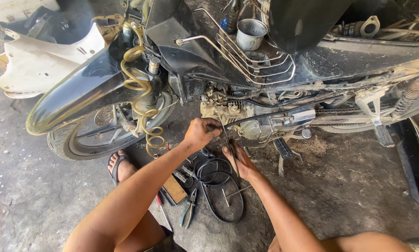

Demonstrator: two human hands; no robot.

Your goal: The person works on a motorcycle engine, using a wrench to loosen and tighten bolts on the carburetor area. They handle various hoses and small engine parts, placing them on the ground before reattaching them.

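Both your hands work a thin rod just below the motorcycle engine [246,122].

Your left hand [200,133] is clenched around the upper part of the thin metal rod [229,142], right in front of the engine's lower left corner; your right hand [238,158] grasps the rod's lower part, just beneath the engine. The rod's long axis runs steeply, its top end pointing up and slightly left toward the engine, its bottom end pointing down toward the floor. Below the engine, on the concrete, lie a looped black cable [221,186], green-handled pliers [189,211] and a flat orange-brown filter block [175,189], all near your hands. Left of the engine stands the front wheel [86,137], with a coiled yellow hose [141,98] hanging beside it, and your sandalled foot [121,165] rests just under that wheel.
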